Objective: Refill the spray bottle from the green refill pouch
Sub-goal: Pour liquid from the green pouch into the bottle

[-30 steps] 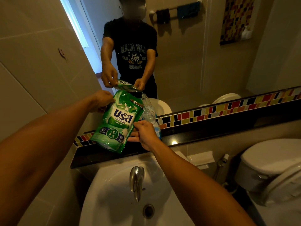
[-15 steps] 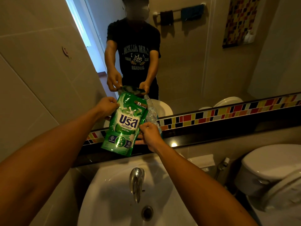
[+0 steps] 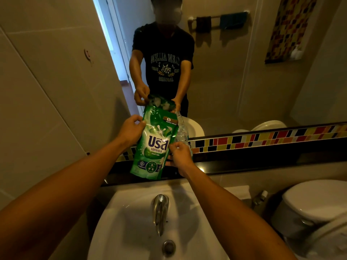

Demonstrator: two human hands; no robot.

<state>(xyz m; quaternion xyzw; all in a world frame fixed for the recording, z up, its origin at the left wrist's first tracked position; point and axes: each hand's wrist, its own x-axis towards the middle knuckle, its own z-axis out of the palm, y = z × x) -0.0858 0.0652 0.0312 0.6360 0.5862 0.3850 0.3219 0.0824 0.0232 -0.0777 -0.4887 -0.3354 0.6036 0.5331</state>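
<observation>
Holding the pouch (image 3: 154, 145) nearly upright over the dark ledge (image 3: 244, 162), the left hand (image 3: 131, 129) pinches its upper left edge, fingers curled closed on the film. At about three o'clock from the pouch, the right hand (image 3: 180, 154) is closed around the lower part of the clear bottle (image 3: 181, 131), which stands touching the pouch's right side with its neck open and no sprayer on it. The sink (image 3: 131, 231) lies at six o'clock. Pouring looks like the step in hand, though I cannot tell whether liquid is flowing. Next, the pouch corner likely needs tipping toward the neck at one o'clock, steadily, bottle braced.
</observation>
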